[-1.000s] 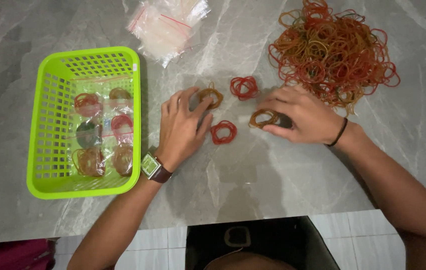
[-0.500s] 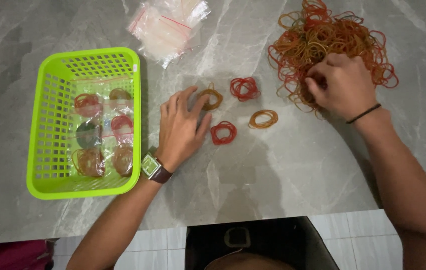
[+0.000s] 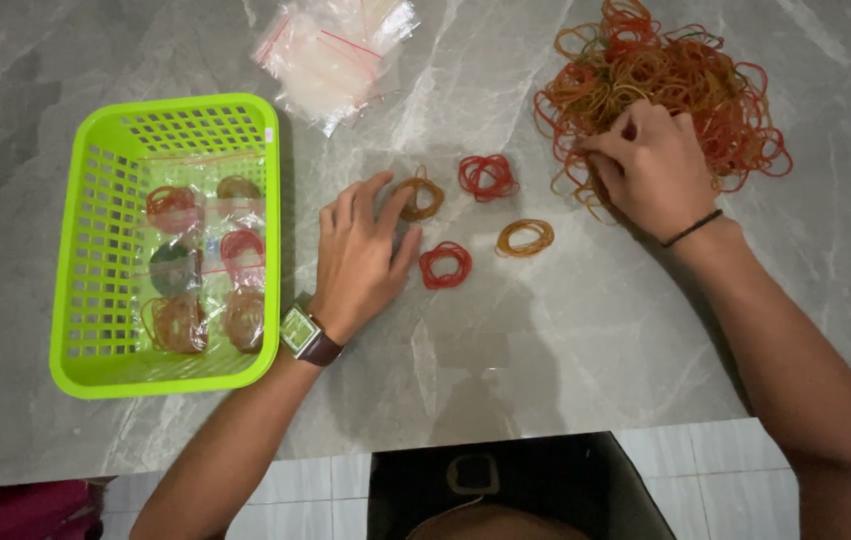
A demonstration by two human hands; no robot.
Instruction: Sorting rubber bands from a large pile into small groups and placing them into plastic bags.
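A big loose pile of red, orange and yellow rubber bands (image 3: 691,75) lies at the far right of the grey marble table (image 3: 546,340). My right hand (image 3: 651,170) rests on the pile's near edge, fingers curled and pinching into the bands. My left hand (image 3: 361,255) lies flat on the table with fingers spread, its fingertips touching a small brown-yellow bundle of bands (image 3: 421,198). Three more small bundles lie between my hands: a red bundle (image 3: 488,176), a second red bundle (image 3: 446,264) and an orange bundle (image 3: 526,237).
A lime green plastic basket (image 3: 96,250) at the left holds several small clear bags of sorted bands. A stack of clear zip bags with red seals (image 3: 331,50) lies at the back. The table's near edge runs along the bottom, with a dark chair (image 3: 526,485) below.
My right hand let go of the orange bundle, left it on the table and moved up right into the big pile. My left hand has hardly moved.
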